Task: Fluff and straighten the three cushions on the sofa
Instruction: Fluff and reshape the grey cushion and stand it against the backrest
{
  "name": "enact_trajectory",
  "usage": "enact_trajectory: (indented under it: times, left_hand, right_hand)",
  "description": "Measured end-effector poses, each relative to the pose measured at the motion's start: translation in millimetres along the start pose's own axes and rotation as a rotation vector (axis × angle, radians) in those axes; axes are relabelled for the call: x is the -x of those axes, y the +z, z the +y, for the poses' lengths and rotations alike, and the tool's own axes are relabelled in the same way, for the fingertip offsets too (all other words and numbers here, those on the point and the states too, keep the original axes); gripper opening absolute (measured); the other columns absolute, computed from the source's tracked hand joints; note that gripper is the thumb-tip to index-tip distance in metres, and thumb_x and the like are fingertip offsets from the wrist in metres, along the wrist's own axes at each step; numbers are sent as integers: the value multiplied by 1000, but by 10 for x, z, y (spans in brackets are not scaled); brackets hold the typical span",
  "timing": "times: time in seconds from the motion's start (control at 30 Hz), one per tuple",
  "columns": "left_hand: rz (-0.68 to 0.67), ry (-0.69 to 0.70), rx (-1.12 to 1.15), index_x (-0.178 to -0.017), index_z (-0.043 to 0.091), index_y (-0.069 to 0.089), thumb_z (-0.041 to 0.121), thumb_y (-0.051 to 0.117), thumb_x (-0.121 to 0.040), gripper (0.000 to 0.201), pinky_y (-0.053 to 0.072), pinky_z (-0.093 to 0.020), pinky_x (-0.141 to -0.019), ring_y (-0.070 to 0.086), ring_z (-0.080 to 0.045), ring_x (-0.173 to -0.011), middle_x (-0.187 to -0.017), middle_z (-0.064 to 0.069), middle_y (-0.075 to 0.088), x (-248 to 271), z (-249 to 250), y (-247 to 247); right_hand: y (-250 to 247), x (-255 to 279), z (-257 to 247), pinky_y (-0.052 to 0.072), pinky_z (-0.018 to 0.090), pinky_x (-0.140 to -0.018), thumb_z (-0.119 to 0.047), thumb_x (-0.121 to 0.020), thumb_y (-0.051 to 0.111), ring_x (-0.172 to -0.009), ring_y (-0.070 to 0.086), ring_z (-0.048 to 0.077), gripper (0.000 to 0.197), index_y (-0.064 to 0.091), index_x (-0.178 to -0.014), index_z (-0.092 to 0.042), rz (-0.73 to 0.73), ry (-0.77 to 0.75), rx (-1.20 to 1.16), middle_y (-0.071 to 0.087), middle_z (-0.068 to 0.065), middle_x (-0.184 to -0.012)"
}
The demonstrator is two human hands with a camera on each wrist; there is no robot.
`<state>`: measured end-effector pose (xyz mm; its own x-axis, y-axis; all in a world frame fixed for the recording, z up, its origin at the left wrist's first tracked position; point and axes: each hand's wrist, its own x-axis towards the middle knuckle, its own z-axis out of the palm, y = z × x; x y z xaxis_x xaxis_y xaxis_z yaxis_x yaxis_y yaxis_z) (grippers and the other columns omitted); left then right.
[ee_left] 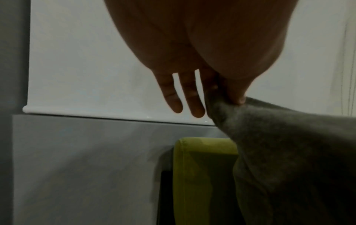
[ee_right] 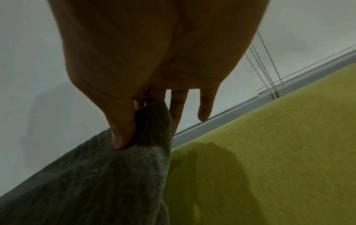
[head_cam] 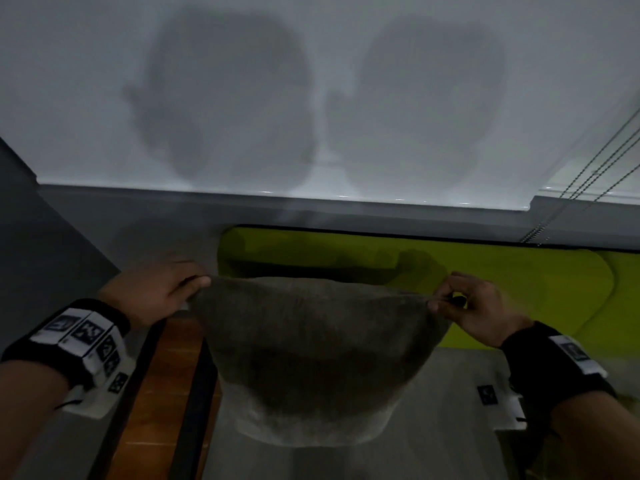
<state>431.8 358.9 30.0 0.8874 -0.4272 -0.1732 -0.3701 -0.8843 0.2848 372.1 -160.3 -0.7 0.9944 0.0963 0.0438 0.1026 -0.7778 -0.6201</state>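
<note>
Hanging between two pinches, the grey cushion is held up in the air in front of the green sofa, its top edge stretched roughly level from nine o'clock to three o'clock and its bulk sagging toward six o'clock. The left hand pinches the left top corner between thumb and forefinger; in the left wrist view the other fingers point straight and free of the cloth. The right hand pinches the right top corner the same way, thumb pressed into the fabric, with the remaining fingers extended clear of it in the right wrist view. Both hands are therefore gripping the cushion by its corners alone, neither nearer to it than the other.

The relation that matters for the coming move is this: the cushion's long axis runs side to side between the hands, parallel to the sofa back, and the sofa lies toward twelve o'clock beyond it and out to two o'clock. I judge this to be a shake or fluff in progress, with the filling settled low. A next move would likely be to shake it and then set it down against the sofa back, keeping the top edge level. The pinches are small, so a hard shake might pull a corner free. Other cushions are not visible here, so progress on all three cannot be told. A window blind hangs behind, its bead chains at two o'clock.
</note>
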Motion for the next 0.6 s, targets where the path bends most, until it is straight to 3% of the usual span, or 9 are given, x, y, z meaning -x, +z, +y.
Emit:
enact_trajectory:
  times: [0.07,0.17,0.23,0.27,0.33,0.4,0.47,0.53,0.6]
  left_hand:
    - [57,10,-24,-119,37,64,90,13,-82,82,43,-31,-87,55,-11,-104,-107,15,55,-55,134,-55]
    - [-41,11,25,-153,43,33,94,29,-70,98,35,-26,-103,45,-12,-130,-141,11,45,-171,436,-62]
    - [-206,47,-23,-156,45,27,107,20,-53,120,35,-31,-110,43,-17,-139,-154,8,40,-291,502,6]
    - [-269,46,-47,-153,43,34,109,16,-50,123,38,-32,-110,47,-18,-136,-152,6,44,-325,460,29]
    - [-257,60,-73,-135,38,59,107,15,-56,114,46,-34,-99,59,-20,-119,-132,2,62,-324,361,21]
    - [-73,39,-112,-111,31,71,88,37,-81,72,46,-35,-84,65,-27,-104,-114,-3,69,-272,240,-8]
    - [203,-20,-80,-103,14,72,36,65,-96,23,46,-40,-81,64,-41,-99,-107,-18,67,-187,229,43]
    - [533,-137,-11,-100,0,67,17,71,-94,19,49,-52,-82,59,-49,-97,-103,-29,61,5,332,209]
    - [712,-200,82,-93,1,64,29,65,-97,28,50,-49,-74,62,-45,-86,-90,-25,64,266,545,475]
  right_hand:
    - [13,-61,-161,56,49,-85,-78,-82,57,-101,65,16,43,62,-103,-41,7,-101,74,65,-14,-106]
    - [121,-206,-539,37,50,-116,-85,-81,48,-138,49,27,82,42,-149,-39,-145,-199,310,54,0,-150]
    - [206,-319,-716,23,51,-123,-79,-83,55,-147,39,24,91,22,-159,-42,-370,-133,453,42,-4,-160]
    - [209,-354,-737,24,51,-121,-72,-86,59,-146,41,24,86,23,-159,-43,-465,-103,543,43,-5,-160]
    - [132,-391,-562,44,44,-107,-60,-92,60,-131,57,30,58,50,-146,-41,-507,-94,644,61,1,-144]
    - [-19,-322,-308,54,43,-87,-50,-90,53,-108,68,37,33,71,-114,-37,-320,-52,525,73,8,-116]
    - [-61,-159,-83,56,49,-81,-30,-89,57,-101,66,42,22,71,-106,-33,25,18,369,71,10,-109]
    - [62,153,-52,55,51,-82,-16,-92,61,-99,63,42,22,67,-113,-19,380,6,285,65,14,-111]
    - [332,554,-222,53,47,-73,-14,-92,61,-83,62,33,12,63,-104,-15,525,-75,56,63,11,-97]
